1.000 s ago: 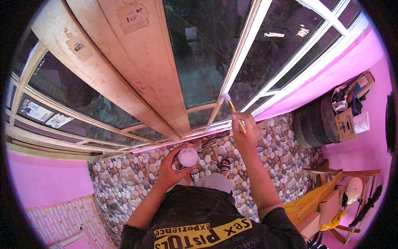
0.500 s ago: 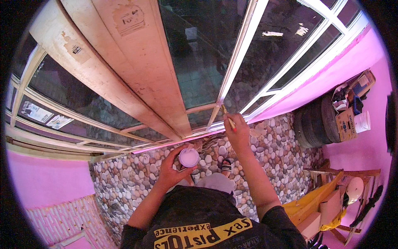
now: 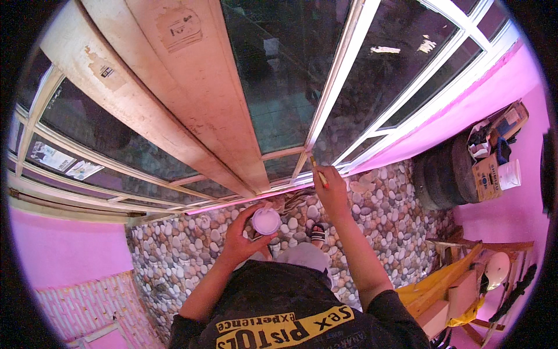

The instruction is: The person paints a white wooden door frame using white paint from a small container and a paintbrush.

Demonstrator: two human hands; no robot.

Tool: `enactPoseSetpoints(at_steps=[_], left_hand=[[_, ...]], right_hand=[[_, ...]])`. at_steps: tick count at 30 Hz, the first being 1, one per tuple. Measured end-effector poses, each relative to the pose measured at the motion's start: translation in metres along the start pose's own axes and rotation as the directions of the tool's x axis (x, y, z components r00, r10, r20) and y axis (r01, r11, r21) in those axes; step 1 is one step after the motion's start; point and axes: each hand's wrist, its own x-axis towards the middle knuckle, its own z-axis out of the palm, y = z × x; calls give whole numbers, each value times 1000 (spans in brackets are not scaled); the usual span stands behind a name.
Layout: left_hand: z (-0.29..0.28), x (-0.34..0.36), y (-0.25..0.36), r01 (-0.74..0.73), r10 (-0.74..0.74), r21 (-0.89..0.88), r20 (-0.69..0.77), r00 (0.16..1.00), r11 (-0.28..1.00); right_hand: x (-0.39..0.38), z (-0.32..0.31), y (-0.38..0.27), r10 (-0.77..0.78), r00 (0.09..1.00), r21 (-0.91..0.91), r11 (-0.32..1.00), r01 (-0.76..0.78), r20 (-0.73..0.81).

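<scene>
My left hand (image 3: 241,237) is wrapped round a small round tub of whitish paint (image 3: 266,221), held upright in front of my body. In my right hand (image 3: 332,189) is a paintbrush (image 3: 321,177) with a pale handle and a reddish end, gripped between the fingers. The brush head points up at the wooden window frame (image 3: 308,149), near the joint where an upright meets a low crossbar. Whether its bristles touch the wood I cannot tell. Right of that joint the frame looks bright white; left of it the wood is duller and cream.
A tall unpainted-looking door panel (image 3: 192,87) stands between glass panes. On the right, stacked black tyres (image 3: 444,174) sit beside a cardboard box (image 3: 486,177) and a white bucket (image 3: 510,174). A wooden rack (image 3: 465,262) stands lower right. The floor (image 3: 192,262) has a pebble pattern.
My right hand with the paintbrush has shifted slightly down and left along the frame. The left hand keeps the paint tub almost in the same place.
</scene>
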Motion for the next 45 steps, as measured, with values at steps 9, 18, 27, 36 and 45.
enactPoseSetpoints(at_steps=[9, 18, 27, 36, 45], left_hand=[[1, -4, -7, 8, -8, -11, -31, 999, 1000], [1, -1, -3, 14, -15, -37, -23, 1000, 999], [-5, -6, -10, 36, -36, 13, -10, 999, 999], [0, -2, 0, 22, -25, -60, -45, 999, 998], [-5, -6, -7, 17, -16, 43, -22, 1000, 999]], right_hand=[[-3, -32, -35, -3, 994, 6, 1000, 4, -112], [-10, 13, 10, 13, 1000, -28, 1000, -13, 28], [-10, -19, -24, -31, 998, -57, 998, 28, -53], [-11, 18, 14, 95, 992, -60, 994, -90, 80], [-23, -10, -5, 102, 992, -71, 993, -97, 73]])
